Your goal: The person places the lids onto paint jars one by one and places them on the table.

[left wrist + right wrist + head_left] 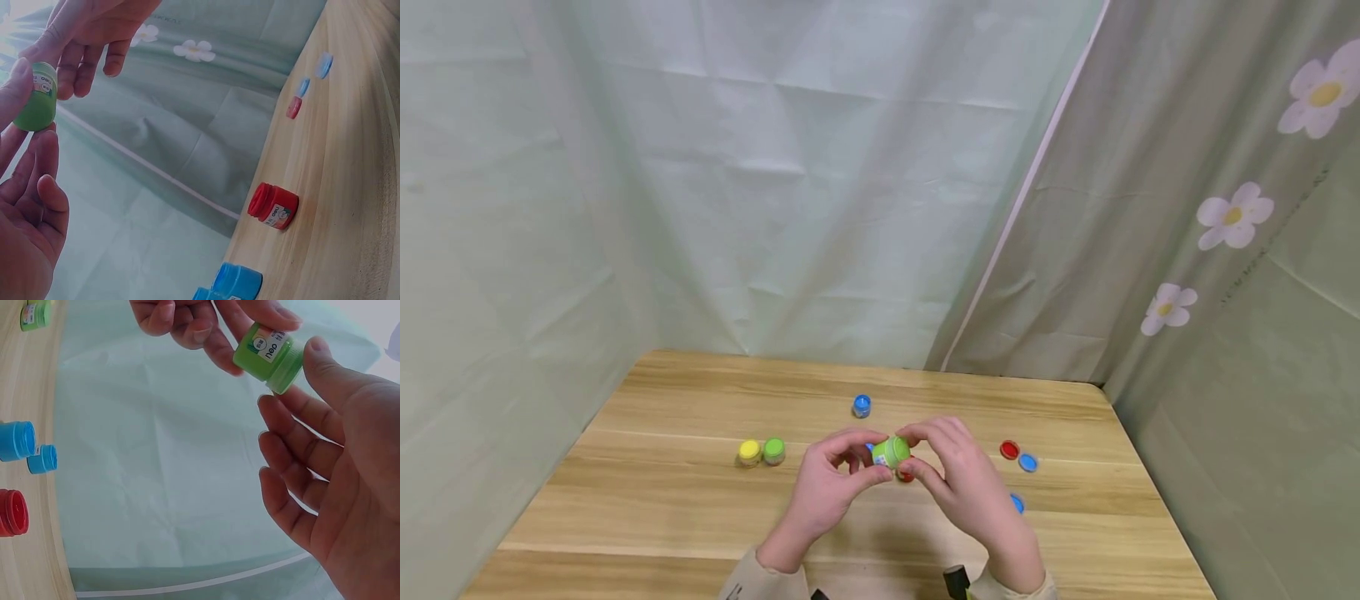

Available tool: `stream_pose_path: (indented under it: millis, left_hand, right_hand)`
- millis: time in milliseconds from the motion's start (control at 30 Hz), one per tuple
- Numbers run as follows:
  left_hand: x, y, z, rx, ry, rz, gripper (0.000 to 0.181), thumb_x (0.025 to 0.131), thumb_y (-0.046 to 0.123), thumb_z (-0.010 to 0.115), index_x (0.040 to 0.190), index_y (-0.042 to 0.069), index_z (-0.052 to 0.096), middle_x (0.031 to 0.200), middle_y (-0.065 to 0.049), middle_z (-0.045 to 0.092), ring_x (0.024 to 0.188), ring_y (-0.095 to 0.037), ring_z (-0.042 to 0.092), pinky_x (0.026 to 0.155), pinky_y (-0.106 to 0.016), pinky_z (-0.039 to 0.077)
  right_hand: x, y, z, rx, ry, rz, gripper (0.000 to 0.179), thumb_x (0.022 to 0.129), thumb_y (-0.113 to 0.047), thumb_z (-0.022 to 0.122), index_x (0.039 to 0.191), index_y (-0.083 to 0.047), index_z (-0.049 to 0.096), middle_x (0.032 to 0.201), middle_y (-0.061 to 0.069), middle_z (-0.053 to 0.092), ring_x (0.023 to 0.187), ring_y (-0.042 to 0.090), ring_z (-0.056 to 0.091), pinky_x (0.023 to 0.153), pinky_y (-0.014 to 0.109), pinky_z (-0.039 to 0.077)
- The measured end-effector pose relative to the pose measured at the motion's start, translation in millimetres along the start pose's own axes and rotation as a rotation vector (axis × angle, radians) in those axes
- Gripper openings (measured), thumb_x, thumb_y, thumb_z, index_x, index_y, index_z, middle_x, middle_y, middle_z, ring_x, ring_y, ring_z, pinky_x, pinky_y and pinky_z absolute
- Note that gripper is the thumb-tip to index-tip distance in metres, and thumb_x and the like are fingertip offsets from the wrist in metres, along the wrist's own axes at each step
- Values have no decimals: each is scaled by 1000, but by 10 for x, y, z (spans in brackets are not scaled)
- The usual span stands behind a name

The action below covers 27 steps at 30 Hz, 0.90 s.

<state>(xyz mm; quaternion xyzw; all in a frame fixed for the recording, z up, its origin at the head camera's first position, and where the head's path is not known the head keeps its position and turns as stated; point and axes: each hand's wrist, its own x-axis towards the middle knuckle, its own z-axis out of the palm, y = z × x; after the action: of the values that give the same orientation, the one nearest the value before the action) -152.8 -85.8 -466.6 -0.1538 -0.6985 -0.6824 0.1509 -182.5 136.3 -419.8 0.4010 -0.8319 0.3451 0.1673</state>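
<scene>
Between both hands, raised above the table, is a small green paint jar [891, 452] with a white label and a green lid [285, 372]. My left hand [827, 483] grips the jar's body between thumb and fingers. My right hand [958, 479] pinches the lid end with thumb and forefinger, its other fingers loosely bent below in the right wrist view. Beneath the hands on the table stands a lidless red jar [275, 205], mostly hidden in the head view. Beside it is a lidless blue jar [240, 281].
Another blue jar [862, 406] stands farther back on the wooden table [685, 500]. A yellow-lidded jar [749, 452] and a green-lidded jar [774, 451] stand to the left. On the right lie a red lid [1010, 450], a blue lid [1028, 462] and a second blue lid [1017, 502]. Curtains surround the table.
</scene>
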Motion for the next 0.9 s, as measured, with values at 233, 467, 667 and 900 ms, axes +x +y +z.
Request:
stream_pose_path:
  millis: [233, 467, 667, 900]
  left_hand:
    - [-9, -8, 2, 14, -8, 15, 31, 86, 4, 90, 115, 8, 80, 93, -2, 72, 75, -11, 61, 65, -22, 48]
    - [-17, -13, 4, 3, -13, -1, 33, 85, 5, 90, 116, 9, 80, 96, 3, 73, 75, -11, 61, 65, -22, 48]
    - [-9, -10, 9, 11, -19, 12, 33, 85, 6, 90, 117, 11, 80, 96, 3, 73, 76, -11, 62, 65, -22, 48]
    - [-5, -19, 21, 21, -15, 55, 31, 85, 3, 90, 114, 8, 80, 91, -4, 72, 76, -12, 63, 63, -23, 47]
  right_hand:
    - [0, -25, 1, -13, 2, 52, 26, 96, -30, 81, 118, -22, 69, 112, -15, 66, 111, 10, 58, 91, 38, 56]
    - [7, -64, 8, -39, 3, 105, 23, 96, -33, 81, 112, -22, 69, 108, -14, 66, 106, 10, 58, 89, 37, 56]
    - [11, -67, 28, -61, 19, 119, 21, 98, -37, 79, 109, -23, 68, 105, -14, 67, 103, 10, 59, 87, 36, 56]
    - [3, -69, 38, -87, 34, 117, 20, 100, -39, 78, 106, -22, 69, 103, -15, 66, 102, 10, 59, 85, 35, 56]
